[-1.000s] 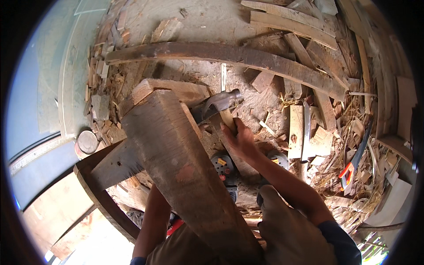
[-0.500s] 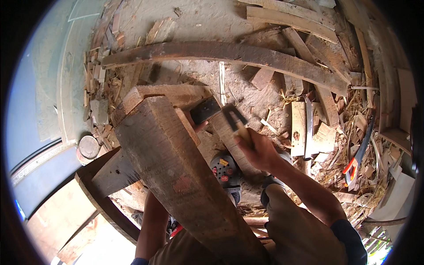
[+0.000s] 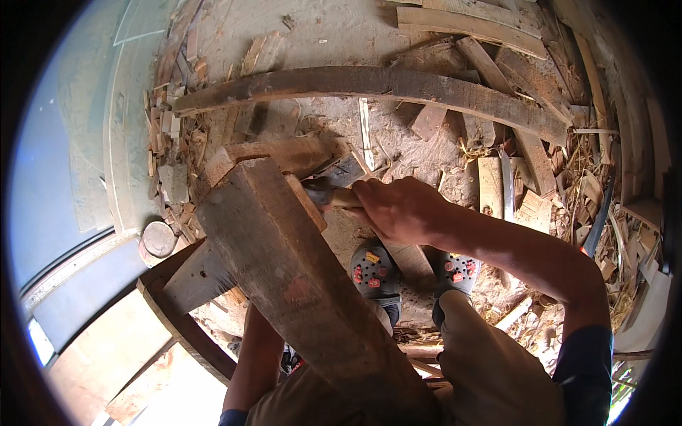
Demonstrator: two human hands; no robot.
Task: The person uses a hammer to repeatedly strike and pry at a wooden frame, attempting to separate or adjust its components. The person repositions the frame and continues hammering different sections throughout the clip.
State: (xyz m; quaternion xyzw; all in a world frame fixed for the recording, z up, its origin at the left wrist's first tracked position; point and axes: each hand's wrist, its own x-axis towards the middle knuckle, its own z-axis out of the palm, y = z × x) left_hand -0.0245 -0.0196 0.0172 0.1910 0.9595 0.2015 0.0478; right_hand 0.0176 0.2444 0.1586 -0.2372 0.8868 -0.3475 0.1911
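A thick wooden beam [image 3: 298, 277] slopes from my lap away to the far left. My right hand [image 3: 401, 209] is closed round the pale wooden handle [image 3: 346, 199] of a hammer. The dark hammer head [image 3: 318, 192] is beside a small wooden piece [image 3: 307, 202] on the beam's right side. Just beyond lies a dark flat piece [image 3: 342, 170], its kind unclear. My left forearm [image 3: 259, 355] passes under the beam, which hides nearly all of my left hand. Only a bit of finger shows near the hammer head, so its grip cannot be made out.
A long curved timber [image 3: 369, 83] lies across the far ground. Offcuts and shavings [image 3: 540, 206] litter the right side, with a saw [image 3: 602, 216] among them. At the left are a round can [image 3: 158, 239] and a blue-grey panel [image 3: 78, 142]. My clogs [image 3: 374, 270] stand below the work.
My right hand has swung left and slightly up, bringing the hammer from right of the dark piece to the beam's side. The view has shifted slightly, and my right elbow is farther out.
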